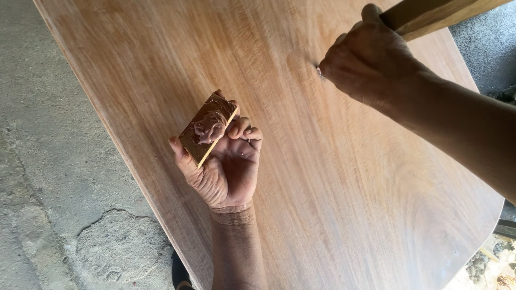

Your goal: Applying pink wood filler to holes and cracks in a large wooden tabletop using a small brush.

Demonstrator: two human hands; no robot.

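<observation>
My left hand [228, 166] holds a small flat wooden block [207, 130] palm up, with a lump of brown paste [209, 127] sitting on its top face. The block hovers over a large reddish-brown wooden board [322, 204] that fills most of the view. My right hand [368, 56] is closed further up and to the right, fingertips pressed against the board's surface. A small metal tip shows at its knuckles; what it grips is hidden. A lighter wooden piece [424, 16] lies just behind that hand.
Cracked grey concrete floor [59, 177] runs along the left of the board's edge. Rubble and small stones [492, 263] lie at the bottom right corner. A dark shoe tip [180, 271] shows under the board's lower edge.
</observation>
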